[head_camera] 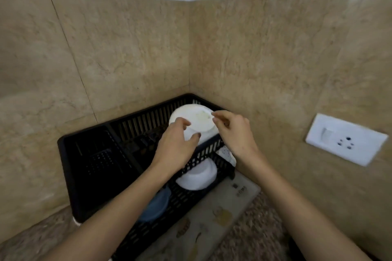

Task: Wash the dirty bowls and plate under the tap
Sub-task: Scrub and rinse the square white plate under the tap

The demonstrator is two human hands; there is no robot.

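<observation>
White bowl [199,122]: inverted, foot ring facing up and tilted toward 6 o'clock, in the black dish rack [89,154] at its 1 o'clock corner. Left hand [176,146] grips its 8 o'clock edge. Right hand [233,131]: curled fingertips at its 3 o'clock edge, grasp cannot be told.

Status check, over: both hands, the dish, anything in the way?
Left hand grips the upturned white bowl in the black rack. Right hand at the bowl's rim, grip unclear. No tap in view.
</observation>
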